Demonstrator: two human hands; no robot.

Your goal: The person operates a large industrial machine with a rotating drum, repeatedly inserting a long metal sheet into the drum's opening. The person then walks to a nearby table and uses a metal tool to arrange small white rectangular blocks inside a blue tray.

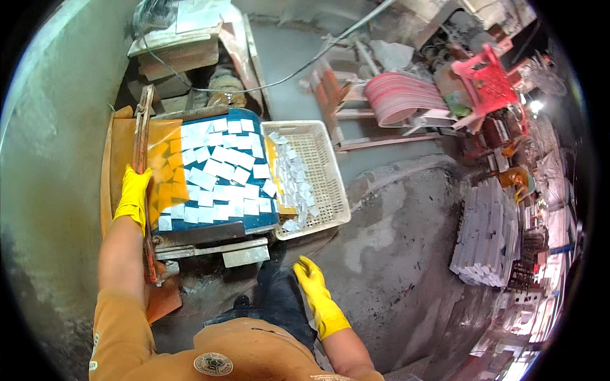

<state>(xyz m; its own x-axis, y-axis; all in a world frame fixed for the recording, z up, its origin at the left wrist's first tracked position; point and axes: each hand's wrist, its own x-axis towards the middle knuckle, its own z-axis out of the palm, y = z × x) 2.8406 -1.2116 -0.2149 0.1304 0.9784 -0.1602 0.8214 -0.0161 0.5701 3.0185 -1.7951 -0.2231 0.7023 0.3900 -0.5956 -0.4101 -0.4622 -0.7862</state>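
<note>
My left hand (133,195), in a yellow rubber glove, is closed around a rusty metal bar (143,120) that runs across the left end of a conveyor. Beside that bar an amber translucent sheet (164,159) covers part of the blue belt (244,222). Many flat white tiles (202,179) lie scattered over the belt, some showing through the sheet. At the belt's right end a cream plastic crate (327,190) holds a pile of similar pieces (294,178). My right hand (318,298), also gloved in yellow, hangs beside my leg with fingers stretched and nothing in it.
A metal rail with a pale plate (246,256) runs along the conveyor's near side. Behind stand wooden blocks (178,60) and a loose cable (286,77). Pink curved pieces (406,98) and a red plastic chair (486,79) are far right, above stacked grey slabs (486,235).
</note>
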